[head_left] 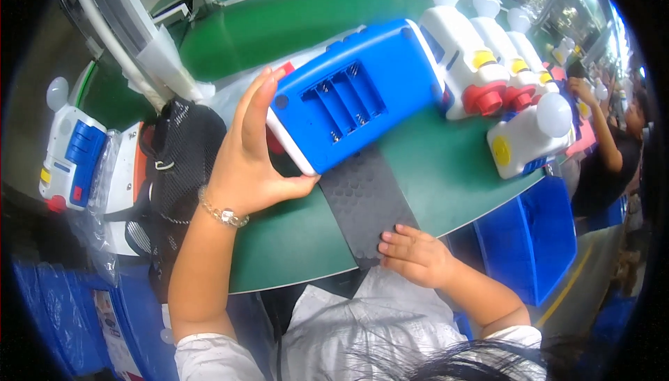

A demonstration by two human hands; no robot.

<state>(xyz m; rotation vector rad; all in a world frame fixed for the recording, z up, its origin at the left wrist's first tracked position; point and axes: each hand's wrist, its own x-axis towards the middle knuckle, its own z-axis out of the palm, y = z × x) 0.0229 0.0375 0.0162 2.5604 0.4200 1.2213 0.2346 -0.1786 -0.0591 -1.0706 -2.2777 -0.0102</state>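
My left hand (pixel 244 151) grips the near-left end of a blue-and-white plastic housing (pixel 401 78), thumb and fingers spread across its edge. The housing is tilted, its blue underside turned up, with an uncovered battery compartment (pixel 345 105) showing metal springs and no batteries. Dark round pads sit near some corners of the underside. Below it a dark grey sheet (pixel 369 207) of round pads lies on the green table. Its near end lies under my right hand (pixel 418 259), whose fingers are stretched out over the sheet.
Several white units (pixel 453 39) with bulb-shaped tops and red nozzles stand at the right. Nearer is another white unit (pixel 526 140). A blue bin (pixel 533 238) sits past the table edge. Left are a black mesh bag (pixel 185 165) and another unit (pixel 73 154). A person (pixel 606 151) works far right.
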